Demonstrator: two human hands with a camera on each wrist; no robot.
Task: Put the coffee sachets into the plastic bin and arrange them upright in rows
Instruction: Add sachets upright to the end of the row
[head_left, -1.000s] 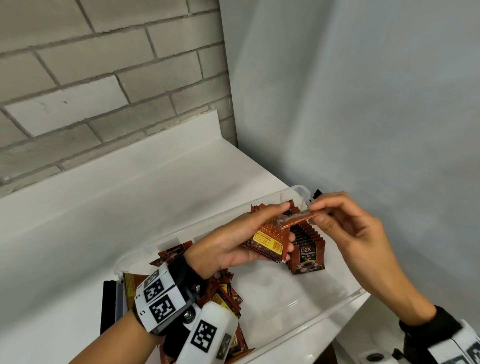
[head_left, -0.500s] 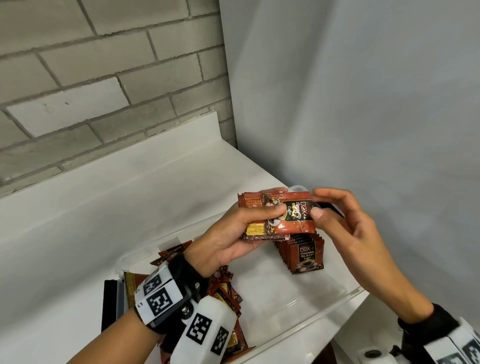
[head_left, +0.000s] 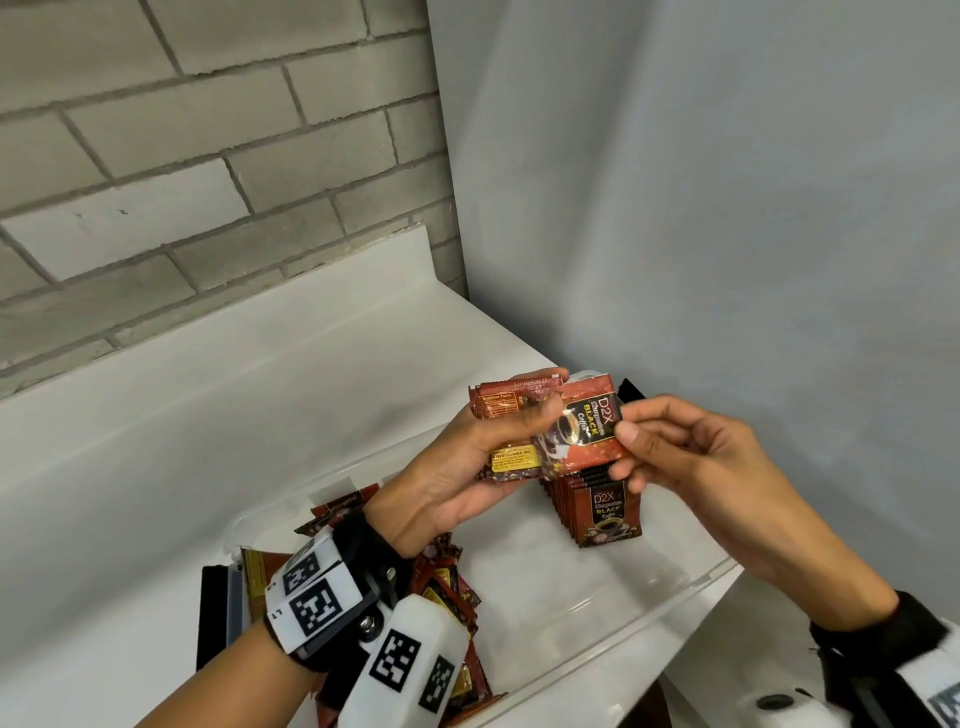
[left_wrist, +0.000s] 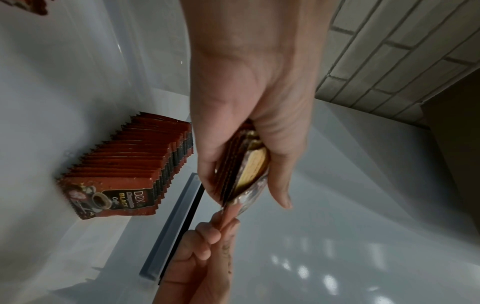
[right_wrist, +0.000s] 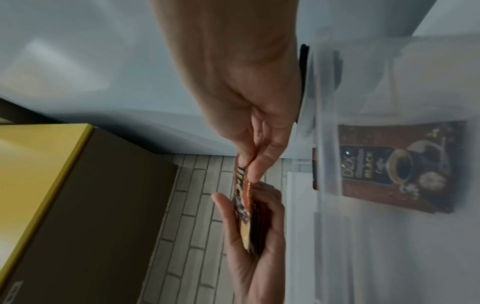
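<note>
My left hand (head_left: 467, 467) grips a small stack of red-brown coffee sachets (head_left: 514, 457) above the clear plastic bin (head_left: 649, 618). Thumb and fingers of my right hand (head_left: 631, 447) pinch the right edge of the front sachet (head_left: 584, 431), which faces me with its black label. The left wrist view shows the stack (left_wrist: 241, 170) edge-on with the right fingers (left_wrist: 226, 224) pinching one sachet. A row of upright sachets (head_left: 597, 504) stands at the bin's far right end. Loose sachets (head_left: 447, 587) lie piled at the bin's left end, partly hidden by my left wrist.
The bin rests on a white counter (head_left: 208, 441) in a corner, with a grey brick wall (head_left: 182, 156) behind and a plain wall (head_left: 727, 208) to the right. A black object (head_left: 210, 613) lies beside the bin's left end. A yellow-edged brown box (right_wrist: 64, 195) shows in the right wrist view.
One second ago the right hand held a sachet flat, edge-on, over the stack. It has turned the sachet face-on against the stack, and both hands have risen slightly.
</note>
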